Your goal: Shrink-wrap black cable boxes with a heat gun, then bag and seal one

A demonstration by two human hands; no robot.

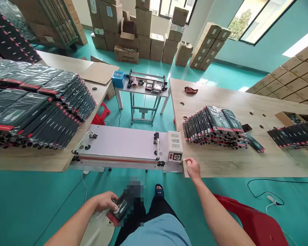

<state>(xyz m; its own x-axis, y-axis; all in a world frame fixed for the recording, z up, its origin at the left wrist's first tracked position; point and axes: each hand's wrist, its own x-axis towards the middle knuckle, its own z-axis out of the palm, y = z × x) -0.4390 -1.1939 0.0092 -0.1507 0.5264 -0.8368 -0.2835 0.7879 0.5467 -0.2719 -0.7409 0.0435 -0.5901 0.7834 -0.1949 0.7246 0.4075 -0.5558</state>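
My left hand (105,202) is closed on a black and red packaged box (120,208), held low before my legs. Clear plastic film hangs around the box, and part of it is blurred out. My right hand (193,168) is at the left front corner of the right table (220,167), its fingers curled; whatever is in them, if anything, is hidden. Just left of that hand is the white control unit (175,147) of a long impulse sealer (123,141). The sealer's grey plate stretches between the two tables, its sealing bar along the front edge.
Film-wrapped black and red boxes are stacked on the left table (41,160). More wrapped boxes (213,124) lie on the right table. A small stand (143,89) with a blue unit (118,79) is beyond the sealer. A red chair (254,218) and cables are at my right.
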